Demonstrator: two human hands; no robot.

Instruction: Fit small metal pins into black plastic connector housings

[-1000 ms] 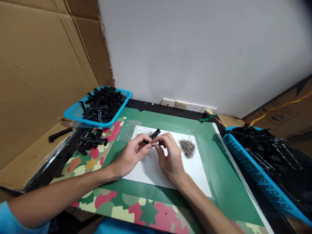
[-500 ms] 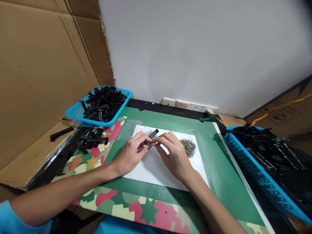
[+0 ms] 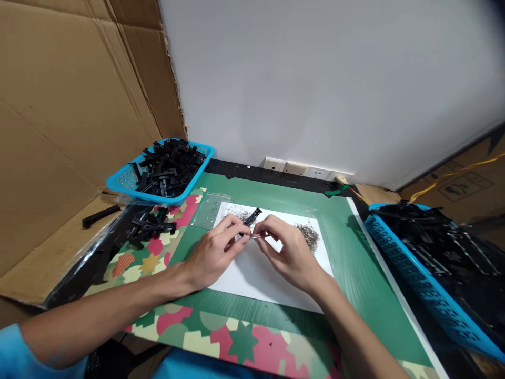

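Black plastic strip: pinched in left hand over the white sheet, long axis running near-left to far-right, far end free. Right hand: fingers closed on a thin metal pin, tip touching or just beside the strip. Pin pile: right, near.

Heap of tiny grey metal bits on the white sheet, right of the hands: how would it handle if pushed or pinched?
The heap of tiny grey metal bits looks loose, so a push would likely scatter it across the white paper sheet. The bits seem thin and light, probably hard to pinch singly. They appear tangled, so several may lift together.
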